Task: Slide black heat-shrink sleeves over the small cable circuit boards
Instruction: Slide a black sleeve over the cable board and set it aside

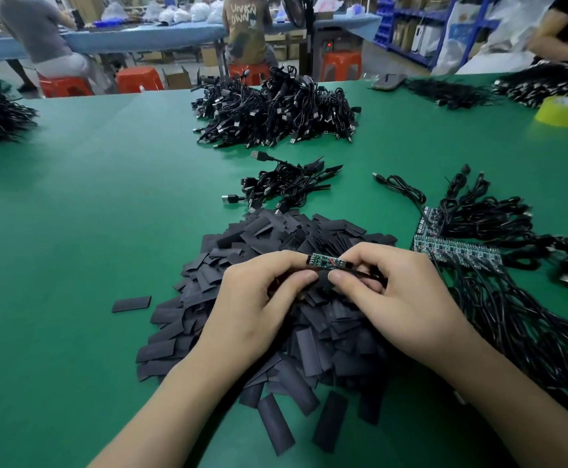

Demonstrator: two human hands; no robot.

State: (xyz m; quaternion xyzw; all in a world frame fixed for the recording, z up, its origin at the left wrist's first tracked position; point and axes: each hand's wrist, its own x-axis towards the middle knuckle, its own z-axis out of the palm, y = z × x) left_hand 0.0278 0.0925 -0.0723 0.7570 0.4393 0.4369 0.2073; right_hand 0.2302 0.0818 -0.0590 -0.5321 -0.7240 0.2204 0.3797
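Single view. I am wearing the camera on my head; it is looking forward and down across the green tabletop (73,231), sitting close above my left grip (252,309) and right grip (400,298), its wide angle reaching the workshop (174,38) beyond.

Pinches a small green circuit board (324,261) level between left hand (259,309) and right hand (400,298), one at each end, just above a heap of flat black heat-shrink sleeves (181,319) on the green table (73,231). Possibly grips a sleeve under the left hand too; too dark there to tell. Sits with uncovered boards (458,248) on black cables (498,217) just to the right, USB cable piles (275,109) farther back.
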